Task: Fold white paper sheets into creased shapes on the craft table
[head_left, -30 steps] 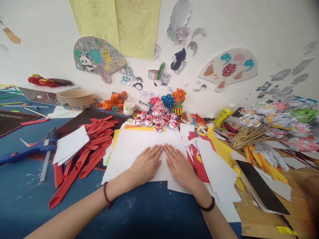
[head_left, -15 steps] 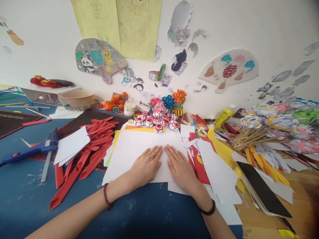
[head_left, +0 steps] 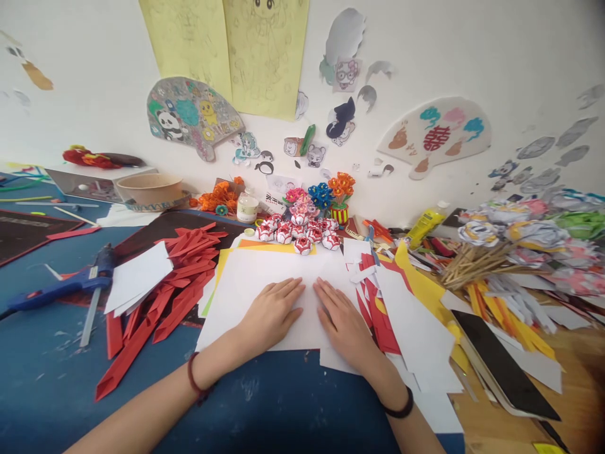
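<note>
Both my hands lie flat, palm down, side by side on a large white paper sheet in the middle of the blue table. My left hand has its fingers spread toward the far edge of the sheet. My right hand rests next to it, fingers slightly apart, close to a pile of red and white paper offcuts. Neither hand grips anything. A yellow sheet peeks out from under the white one.
A heap of folded red paper strips and a blue glue gun lie to the left. Small red-and-white paper flowers stand behind the sheet. A black phone, yellow strips and paper flowers on sticks crowd the right side.
My hands have slid slightly back toward me on the white sheet and drawn a little apart; the view has shifted a bit.
</note>
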Motion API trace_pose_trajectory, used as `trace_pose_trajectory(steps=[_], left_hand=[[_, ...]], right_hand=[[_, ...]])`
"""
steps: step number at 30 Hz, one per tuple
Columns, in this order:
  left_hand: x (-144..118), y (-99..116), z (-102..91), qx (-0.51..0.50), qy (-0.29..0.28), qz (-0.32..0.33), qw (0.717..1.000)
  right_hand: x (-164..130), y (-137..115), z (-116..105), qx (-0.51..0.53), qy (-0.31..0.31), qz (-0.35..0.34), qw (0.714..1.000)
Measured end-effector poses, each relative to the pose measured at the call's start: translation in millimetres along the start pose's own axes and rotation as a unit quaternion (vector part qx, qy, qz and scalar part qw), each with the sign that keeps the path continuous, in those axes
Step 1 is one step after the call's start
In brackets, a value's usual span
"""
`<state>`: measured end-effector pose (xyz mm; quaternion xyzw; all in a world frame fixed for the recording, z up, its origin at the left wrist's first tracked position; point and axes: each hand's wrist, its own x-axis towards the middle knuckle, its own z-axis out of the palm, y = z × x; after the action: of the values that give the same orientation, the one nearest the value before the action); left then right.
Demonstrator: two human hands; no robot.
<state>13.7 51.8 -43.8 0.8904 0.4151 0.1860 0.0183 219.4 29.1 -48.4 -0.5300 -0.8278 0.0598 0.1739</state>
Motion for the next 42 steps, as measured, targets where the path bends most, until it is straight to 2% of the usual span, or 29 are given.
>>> trace_pose_trajectory(steps=[4, 9, 13, 16, 18, 20, 22, 25, 29, 33, 36, 39, 42], left_hand=[[-2, -9, -8.6, 0.007, -0.001, 0.002, 1.000], [-3, -13, -13.0, 0.005, -0.016, 0.013, 1.000], [-1, -9, -19.1, 0.028, 0.012, 0.004, 1.000], [0, -7, -23.7, 0.074, 0.019, -0.022, 0.997], [-1, -5, -25.0, 0.106, 0.053, -0.041, 0.992], [-1, -1, -24.6, 0.120, 0.117, -0.046, 0.985], [0, 6, -23.0, 0.115, 0.176, -0.028, 0.977], [4, 18, -19.1, 0.098, 0.208, 0.037, 0.973], [13, 33, -11.8, 0.103, 0.160, 0.129, 0.973], [24, 50, -3.5, 0.135, 0.094, 0.189, 0.968], [34, 61, -1.7, 0.104, 0.039, 0.223, 0.969], [45, 58, -8.1, 0.009, -0.012, 0.187, 0.982], [55, 41, -17.4, -0.055, -0.032, 0.111, 0.992]], right_hand=[[0, -1, -7, 0.013, 0.022, -0.008, 1.000], [-3, 9, -5, 0.011, -0.006, 0.008, 1.000], [-3, 5, -6, 0.042, -0.004, 0.011, 0.999], [-2, -2, -11, 0.091, -0.012, -0.028, 0.995], [-1, -3, -13, 0.117, 0.012, -0.032, 0.993], [0, 1, -13, 0.119, 0.077, 0.025, 0.990], [0, 8, -11, 0.105, 0.149, 0.116, 0.976], [0, 16, -8, 0.103, 0.198, 0.189, 0.956], [-1, 20, -7, 0.121, 0.214, 0.183, 0.952], [-1, 23, -9, 0.129, 0.224, 0.199, 0.945], [-2, 26, -12, 0.137, 0.233, 0.209, 0.940], [-2, 29, -13, 0.141, 0.234, 0.211, 0.939], [-3, 30, -14, 0.145, 0.225, 0.213, 0.940]])
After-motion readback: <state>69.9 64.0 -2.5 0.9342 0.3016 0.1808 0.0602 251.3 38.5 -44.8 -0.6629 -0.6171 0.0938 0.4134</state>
